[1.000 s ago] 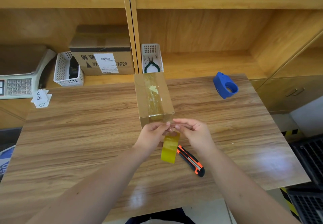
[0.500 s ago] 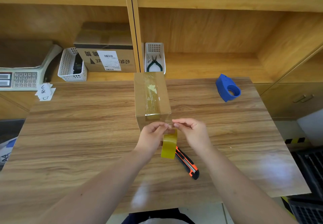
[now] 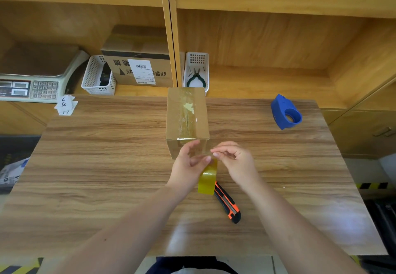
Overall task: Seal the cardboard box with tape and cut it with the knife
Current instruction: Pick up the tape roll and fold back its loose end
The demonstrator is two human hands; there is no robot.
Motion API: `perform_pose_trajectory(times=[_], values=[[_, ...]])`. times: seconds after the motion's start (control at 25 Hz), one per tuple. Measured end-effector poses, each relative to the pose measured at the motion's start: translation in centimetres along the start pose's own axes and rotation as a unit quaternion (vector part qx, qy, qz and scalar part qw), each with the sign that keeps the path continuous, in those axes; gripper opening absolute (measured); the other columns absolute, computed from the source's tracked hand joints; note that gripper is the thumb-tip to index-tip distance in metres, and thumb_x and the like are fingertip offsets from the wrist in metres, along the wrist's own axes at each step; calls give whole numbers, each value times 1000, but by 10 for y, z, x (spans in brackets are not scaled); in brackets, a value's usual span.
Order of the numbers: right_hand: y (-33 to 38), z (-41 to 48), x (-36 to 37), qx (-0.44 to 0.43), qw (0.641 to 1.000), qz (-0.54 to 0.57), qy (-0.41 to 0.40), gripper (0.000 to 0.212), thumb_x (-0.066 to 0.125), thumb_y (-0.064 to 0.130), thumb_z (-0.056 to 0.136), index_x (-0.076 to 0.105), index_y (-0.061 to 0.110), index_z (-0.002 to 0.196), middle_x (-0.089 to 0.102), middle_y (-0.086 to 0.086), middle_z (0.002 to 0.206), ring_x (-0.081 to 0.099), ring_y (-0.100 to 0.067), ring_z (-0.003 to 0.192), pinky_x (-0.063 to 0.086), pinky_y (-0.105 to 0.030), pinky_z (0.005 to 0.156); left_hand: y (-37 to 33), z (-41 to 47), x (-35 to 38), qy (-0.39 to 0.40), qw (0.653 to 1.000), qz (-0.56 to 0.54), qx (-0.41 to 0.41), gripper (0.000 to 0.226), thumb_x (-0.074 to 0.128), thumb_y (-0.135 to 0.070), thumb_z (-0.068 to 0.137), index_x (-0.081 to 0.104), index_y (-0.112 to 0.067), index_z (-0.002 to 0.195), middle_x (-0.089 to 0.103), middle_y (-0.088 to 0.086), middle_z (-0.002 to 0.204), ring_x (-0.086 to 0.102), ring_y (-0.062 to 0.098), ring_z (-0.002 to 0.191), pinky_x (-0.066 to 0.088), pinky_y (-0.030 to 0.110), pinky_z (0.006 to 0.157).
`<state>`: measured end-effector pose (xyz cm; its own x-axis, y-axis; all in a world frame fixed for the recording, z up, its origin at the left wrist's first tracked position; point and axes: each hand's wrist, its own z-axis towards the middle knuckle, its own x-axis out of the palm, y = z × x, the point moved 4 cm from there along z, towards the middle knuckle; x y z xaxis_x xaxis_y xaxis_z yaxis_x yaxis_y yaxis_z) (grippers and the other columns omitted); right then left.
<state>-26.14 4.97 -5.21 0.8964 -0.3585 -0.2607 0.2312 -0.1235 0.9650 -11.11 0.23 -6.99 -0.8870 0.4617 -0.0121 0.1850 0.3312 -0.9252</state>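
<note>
Fingertips of the left hand and those of the right hand were pinched together on the loose end of the tape, just in front of the near face of the cardboard box. From the left hand the yellowish tape roll was seen hanging, though how it was gripped could not be told. A strip of tape was already laid along the top seam of the box, which stood near the middle of the wooden table. The film was judged to be thin, limp and sticky, apt to fold on itself, so it was best held by its two corners and kept taut. The box appeared light and stiff enough to be pressed on. The knife lay untouched on the table just behind the roll, and was best taken by its orange and black handle.
</note>
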Motion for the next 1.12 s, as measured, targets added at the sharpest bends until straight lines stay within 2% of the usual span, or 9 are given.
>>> perform_pose_trajectory(times=[0.08, 0.16, 0.24, 0.32, 0.4, 0.56, 0.8, 0.92, 1.12], values=[[-1, 1, -1, 10, 1000, 5, 12, 19, 71, 6, 83, 76, 24, 83, 71, 9, 92, 64, 0, 90, 47, -17, 83, 0, -1, 3, 7, 1000, 9, 25, 42, 68, -20, 91, 50, -34, 126, 79, 3, 88, 69, 13, 105, 50, 38, 91], [-1, 1, -2, 20, 999, -3, 27, 14, 71, 7, 84, 76, 19, 86, 72, 10, 90, 64, 4, 87, 46, -15, 81, -4, -4, 3, 1, 999, 8, 42, 31, 65, -16, 92, 56, -30, 118, 79, 3, 90, 73, 11, 95, 52, 33, 82], [-4, 4, -3, 17, 999, -16, 32, 14, 71, 9, 83, 76, 22, 85, 73, 9, 93, 65, -3, 94, 51, -27, 89, -8, -6, 5, -5, 999, 4, 53, 21, 65, -15, 92, 62, -26, 109, 78, 2, 90, 74, 10, 87, 52, 26, 72], [-6, 7, -3, 6, 999, -28, 37, 22, 72, 13, 83, 75, 35, 82, 71, 14, 97, 64, -13, 102, 50, -40, 96, -9, -7, 7, -15, 999, 2, 53, 16, 66, -15, 91, 64, -24, 105, 78, 3, 90, 73, 8, 81, 50, 19, 66], [-8, 9, -3, -1, 998, -46, 34, 27, 73, 20, 82, 73, 47, 77, 67, 23, 100, 60, -17, 110, 47, -44, 99, -7, -7, 9, -35, 998, -1, 44, 14, 67, -15, 91, 65, -21, 104, 78, 3, 89, 72, 5, 75, 49, 15, 62], [-3, 10, -6, -18, 996, -89, 13, 30, 74, 20, 81, 68, 48, 71, 66, 20, 93, 54, -22, 112, 33, -21, 96, -6, -4, 9, -62, 998, -5, 30, 12, 68, -18, 90, 66, -15, 102, 78, 4, 83, 71, 4, 72, 47, 18, 63], [6, 13, -3, -40, 992, -115, 30, 15, 73, 20, 83, 74, 34, 79, 68, 19, 91, 51, -14, 110, 26, -5, 90, -14, -9, 6, -74, 996, -25, 47, 17, 67, -14, 91, 62, -16, 108, 78, 7, 82, 71, 3, 70, 48, 12, 62], [8, 12, 0, -31, 993, -102, 40, 21, 71, 18, 84, 69, 39, 78, 67, 20, 88, 50, -5, 101, 32, -17, 85, -16, -11, 4, -68, 996, -10, 60, 17, 66, -12, 91, 63, -15, 108, 78, 10, 84, 75, 12, 82, 54, 17, 74], [7, 9, 6, -14, 997, -51, 58, 22, 67, 19, 87, 69, 40, 82, 70, 3, 94, 55, -5, 89, 40, -19, 77, -14, -9, 0, -72, 997, 1, 21, 13, 67, -22, 91, 65, -18, 103, 79, 1, 80, 71, 4, 70, 48, 21, 65]])
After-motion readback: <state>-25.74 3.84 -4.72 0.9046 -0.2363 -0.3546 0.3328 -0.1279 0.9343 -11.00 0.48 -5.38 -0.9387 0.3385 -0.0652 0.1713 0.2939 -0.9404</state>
